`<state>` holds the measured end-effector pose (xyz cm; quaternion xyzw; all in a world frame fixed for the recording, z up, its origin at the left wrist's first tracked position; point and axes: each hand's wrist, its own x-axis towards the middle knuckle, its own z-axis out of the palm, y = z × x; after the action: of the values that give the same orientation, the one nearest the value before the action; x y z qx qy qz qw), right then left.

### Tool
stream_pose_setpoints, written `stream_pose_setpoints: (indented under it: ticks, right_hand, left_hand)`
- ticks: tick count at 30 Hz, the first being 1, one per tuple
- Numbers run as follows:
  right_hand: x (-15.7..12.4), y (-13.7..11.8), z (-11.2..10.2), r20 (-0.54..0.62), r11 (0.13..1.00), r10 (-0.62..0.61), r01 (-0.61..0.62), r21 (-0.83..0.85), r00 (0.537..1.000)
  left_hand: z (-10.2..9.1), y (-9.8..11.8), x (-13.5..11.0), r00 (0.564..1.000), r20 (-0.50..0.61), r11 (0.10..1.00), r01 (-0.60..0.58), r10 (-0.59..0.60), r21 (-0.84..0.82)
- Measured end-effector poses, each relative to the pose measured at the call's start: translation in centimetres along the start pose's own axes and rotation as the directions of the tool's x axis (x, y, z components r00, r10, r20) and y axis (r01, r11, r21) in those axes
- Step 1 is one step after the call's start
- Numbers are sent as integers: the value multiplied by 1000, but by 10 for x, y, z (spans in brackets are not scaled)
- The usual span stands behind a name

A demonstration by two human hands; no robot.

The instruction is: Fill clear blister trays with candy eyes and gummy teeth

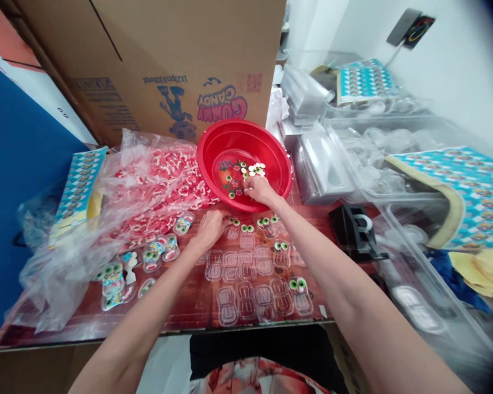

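Note:
My right hand (258,190) reaches into the red plastic basin (203,158), its fingers drawn together at the loose gummy eyes (254,168) on the bottom. What its fingertips grip is too small to tell. My left hand (211,227) is low over the table, fingers curled at a clear plastic tray (232,232) that has green gummy eyes (235,221) at its top end. Whether it pinches one of these eyes is hidden. Several clear trays (246,265) lie in rows in front of me. Some, like the near right tray (302,301), hold a pair of eyes.
On the left, a plastic bag (135,164) spills red and white gummies (160,180), with finished-looking labelled packs (113,284) beside it. A black tape dispenser (355,232), clear bins (427,213) and blue printed sheets (472,191) stand right. Behind rises a cardboard box (148,44).

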<state>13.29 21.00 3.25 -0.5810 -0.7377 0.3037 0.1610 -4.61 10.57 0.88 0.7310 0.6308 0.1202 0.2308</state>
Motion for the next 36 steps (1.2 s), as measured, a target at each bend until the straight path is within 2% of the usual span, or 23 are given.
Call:
stream_pose_setpoints:
  ticks: [2, 3, 4, 5, 6, 7, 8, 9, 10, 12, 14, 15, 18, 20, 24, 26, 28, 31, 33, 36]
  right_hand:
    - [-6, -2, -10, -52, 987, 44, -35, 158, 998]
    - [-12, -3, -16, -57, 944, 78, -55, 326, 995]
    - [-21, -4, -22, -35, 842, 112, -76, 533, 993]
    - [-31, -4, -28, 12, 670, 138, -102, 735, 990]
    - [-44, -5, -34, 73, 458, 149, -134, 879, 986]
    - [-59, -5, -38, 137, 271, 145, -173, 947, 980]
    - [-74, -6, -40, 192, 151, 141, -213, 965, 971]
    - [-91, -7, -40, 233, 79, 144, -246, 966, 962]
    - [-108, -9, -36, 262, 42, 146, -271, 962, 954]
    - [-140, -15, -21, 299, 6, 148, -303, 953, 943]
    - [-166, -22, 1, 317, -22, 178, -318, 948, 932]
    - [-176, -26, 13, 312, -32, 200, -312, 950, 929]
    - [-197, -34, 42, 250, -54, 302, -245, 968, 920]
    - [-205, -35, 52, 254, -88, 318, -239, 967, 914]
    - [-222, -24, 54, 334, -173, 276, -296, 940, 901]
    - [-229, -14, 49, 345, -183, 276, -304, 935, 897]
    - [-236, -2, 43, 300, -153, 307, -264, 952, 903]
    - [-240, 14, 34, 144, -37, 398, -141, 989, 906]
    - [-238, 22, 30, 56, 77, 424, -98, 992, 904]
    - [-230, 34, 33, 1, 304, 399, -134, 943, 917]
  left_hand:
    - [-1, 1, 0, 1000, -10, 1000, 0, 0, -9]
    - [-1, 2, -1, 1000, -18, 1000, 1, -1, -14]
    - [-2, 3, -2, 1000, -28, 1000, 2, -3, -15]
    - [-4, 5, -3, 999, -44, 1000, 8, -8, -20]
    - [-5, 7, -5, 998, -68, 999, 12, -15, -37]
    - [-6, 9, -9, 995, -93, 997, 14, -21, -76]
    - [-7, 13, -14, 993, -111, 989, 10, -27, -147]
    - [-7, 18, -21, 992, -118, 967, 5, -36, -254]
    - [-7, 24, -30, 994, -104, 923, 0, -43, -386]
    - [-2, 39, -50, 998, -26, 758, 23, -53, -652]
    - [5, 53, -70, 998, 25, 595, 54, -58, -802]
    - [9, 58, -79, 997, 14, 549, 51, -72, -834]
    - [21, 64, -98, 991, -38, 525, 36, -129, -850]
    - [27, 62, -106, 987, -34, 526, 54, -155, -849]
    - [31, 58, -114, 987, -5, 502, 77, -159, -861]
    - [33, 59, -114, 987, 4, 494, 83, -159, -865]
    - [37, 61, -109, 987, -20, 536, 70, -160, -841]
    - [43, 62, -97, 986, -119, 731, 7, -121, -682]
    - [46, 62, -88, 986, -163, 850, -53, -40, -524]
    - [50, 63, -77, 979, -172, 919, -163, 107, -358]
